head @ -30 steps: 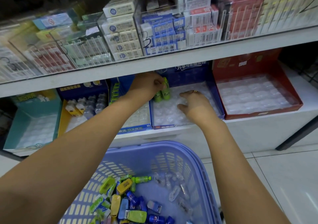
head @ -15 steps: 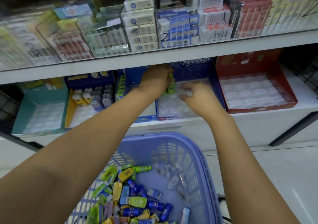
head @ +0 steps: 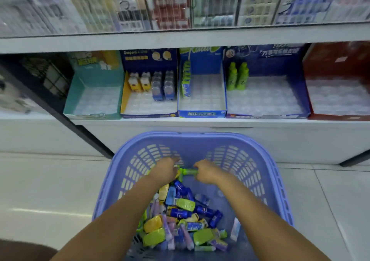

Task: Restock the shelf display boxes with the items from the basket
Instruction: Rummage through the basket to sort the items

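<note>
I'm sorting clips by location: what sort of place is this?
Most likely a small shop or convenience store: a shelf of open display boxes, stacked packaged goods above, and a plastic basket of small items.

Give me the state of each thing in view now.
Basket, on the floor, partly filled with small packs.
Right hand, in the basket, gripping a lying green bottle.
Left hand, at the bottle's other end; grip unclear.
Dark blue box, two bottles upright at back left, other slots empty.
Teal box, slots empty.
Red box, slots empty.
</note>
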A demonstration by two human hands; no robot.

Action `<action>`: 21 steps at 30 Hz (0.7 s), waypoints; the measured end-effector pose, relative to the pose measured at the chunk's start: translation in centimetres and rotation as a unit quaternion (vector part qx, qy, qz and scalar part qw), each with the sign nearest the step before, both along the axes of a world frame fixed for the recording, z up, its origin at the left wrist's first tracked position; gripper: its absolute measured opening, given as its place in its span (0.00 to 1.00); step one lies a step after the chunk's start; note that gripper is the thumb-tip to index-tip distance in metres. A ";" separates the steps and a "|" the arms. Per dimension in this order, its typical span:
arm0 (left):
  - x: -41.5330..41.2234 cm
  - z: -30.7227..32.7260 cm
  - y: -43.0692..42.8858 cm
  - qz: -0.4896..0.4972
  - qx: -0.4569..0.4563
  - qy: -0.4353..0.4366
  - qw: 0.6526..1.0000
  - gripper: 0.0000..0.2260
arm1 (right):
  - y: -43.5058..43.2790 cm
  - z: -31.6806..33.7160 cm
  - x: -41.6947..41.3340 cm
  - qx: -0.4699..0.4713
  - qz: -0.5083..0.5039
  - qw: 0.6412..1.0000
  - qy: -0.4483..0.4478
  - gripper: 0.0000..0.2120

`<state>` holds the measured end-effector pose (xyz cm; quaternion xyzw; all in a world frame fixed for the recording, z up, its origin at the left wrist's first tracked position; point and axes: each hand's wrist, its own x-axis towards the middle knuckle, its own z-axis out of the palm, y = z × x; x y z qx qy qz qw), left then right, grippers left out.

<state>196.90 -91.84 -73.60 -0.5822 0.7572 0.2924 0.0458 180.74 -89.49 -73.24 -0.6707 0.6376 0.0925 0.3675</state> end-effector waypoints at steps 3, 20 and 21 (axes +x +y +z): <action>1.0 -2.7 -0.4 -0.010 -0.006 -0.016 1.000 0.19 | 0.4 -4.0 1.0 -0.012 -0.017 1.000 0.016 0.18; -2.1 -9.6 0.0 -0.038 -0.065 -0.239 0.968 0.20 | -1.9 -7.6 1.5 0.175 -0.082 0.979 0.058 0.20; -2.2 -9.7 0.0 -0.031 -0.068 -0.243 0.967 0.22 | -2.0 -6.9 1.0 0.190 -0.081 0.978 0.039 0.22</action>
